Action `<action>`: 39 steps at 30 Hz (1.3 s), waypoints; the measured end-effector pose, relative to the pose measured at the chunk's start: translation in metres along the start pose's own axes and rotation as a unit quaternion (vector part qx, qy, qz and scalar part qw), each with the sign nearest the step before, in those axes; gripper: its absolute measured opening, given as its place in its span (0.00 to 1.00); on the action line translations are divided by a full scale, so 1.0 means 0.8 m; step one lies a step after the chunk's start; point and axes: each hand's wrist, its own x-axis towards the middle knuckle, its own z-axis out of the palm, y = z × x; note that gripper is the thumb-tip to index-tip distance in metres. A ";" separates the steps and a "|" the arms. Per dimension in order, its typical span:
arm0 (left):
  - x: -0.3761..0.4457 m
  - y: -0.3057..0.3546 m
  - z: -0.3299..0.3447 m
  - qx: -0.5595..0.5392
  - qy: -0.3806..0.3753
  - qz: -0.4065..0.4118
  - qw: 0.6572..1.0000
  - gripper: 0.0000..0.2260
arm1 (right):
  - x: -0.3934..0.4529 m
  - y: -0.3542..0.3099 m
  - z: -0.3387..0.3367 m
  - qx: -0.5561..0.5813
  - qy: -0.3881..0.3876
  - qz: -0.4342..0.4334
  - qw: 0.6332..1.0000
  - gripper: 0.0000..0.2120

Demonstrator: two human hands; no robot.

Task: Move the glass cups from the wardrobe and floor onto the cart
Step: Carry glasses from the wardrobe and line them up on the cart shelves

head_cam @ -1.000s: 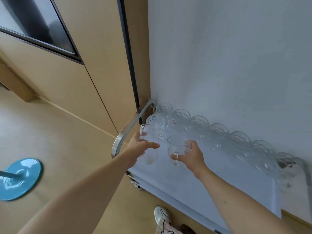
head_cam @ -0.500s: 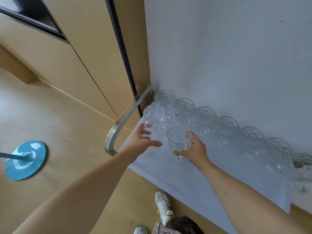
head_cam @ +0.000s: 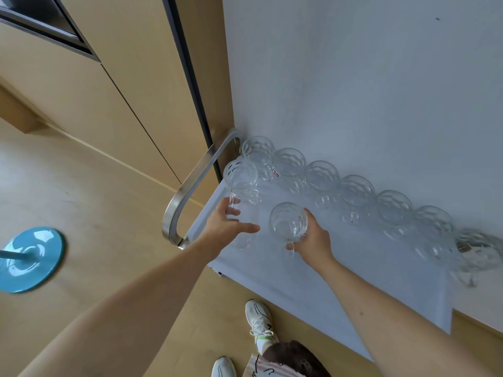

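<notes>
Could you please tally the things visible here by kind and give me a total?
Glass cups standing on the cart: 8 (far-right one blurred)
Glass cups held: 2, one in the left hand, one in the right hand
White shoes: 2
Blue round base: 1
Total: 13

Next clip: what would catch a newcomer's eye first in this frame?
Two hands over the cart, each gripping a glass: the left hand holds a tall glass near the handle, the right hand a faceted cup. Behind them a row of cups lines the wall edge. On the floor at far left sits a blue disc base.
</notes>
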 end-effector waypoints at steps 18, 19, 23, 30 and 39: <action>-0.006 0.012 -0.015 -0.009 0.016 0.012 1.000 0.37 | 0.020 -0.070 0.003 -0.186 0.007 -0.067 0.980 0.58; -0.004 0.014 -0.016 -0.004 0.016 0.014 1.000 0.36 | 0.026 -0.073 0.003 -0.186 0.007 -0.071 0.980 0.58; 0.001 0.018 -0.020 -0.003 0.021 0.017 1.000 0.36 | 0.047 -0.084 0.009 -0.166 0.028 -0.083 0.982 0.55; 0.015 0.019 -0.023 -0.004 0.019 0.012 1.000 0.36 | 0.071 -0.097 0.021 -0.144 0.051 -0.114 0.982 0.53; 0.031 0.020 -0.024 -0.012 0.027 -0.003 1.000 0.36 | 0.082 -0.101 0.031 -0.108 0.045 -0.119 0.986 0.51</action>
